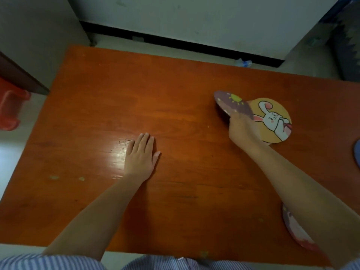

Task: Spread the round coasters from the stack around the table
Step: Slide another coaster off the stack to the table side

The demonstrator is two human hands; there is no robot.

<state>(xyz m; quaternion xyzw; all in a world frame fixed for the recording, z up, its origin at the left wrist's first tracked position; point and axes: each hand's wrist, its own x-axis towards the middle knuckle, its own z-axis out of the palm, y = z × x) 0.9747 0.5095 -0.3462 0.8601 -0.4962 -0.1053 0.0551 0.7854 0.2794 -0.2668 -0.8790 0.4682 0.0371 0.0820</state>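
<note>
Fingers (236, 118) of right hand (241, 129) pinch purple coaster (232, 103) w/ sun motif, tilted edge-up, lower rim near table (136, 98), overlapping yellow rabbit coaster (272, 117) lying flat just beside it. Left hand (141, 154) flat on table, fingers extended, holding nothing, well apart from coasters. Coasters visible: 4 — purple, yellow, pink one (296, 230) partly under right forearm, blue one (356, 151) at right edge.

Right hand (240, 129) gripping a tilted purple coaster (232, 103), seemingly over the rabbit coaster (272, 121); left hand (140, 154) flat on table (136, 94).
</note>
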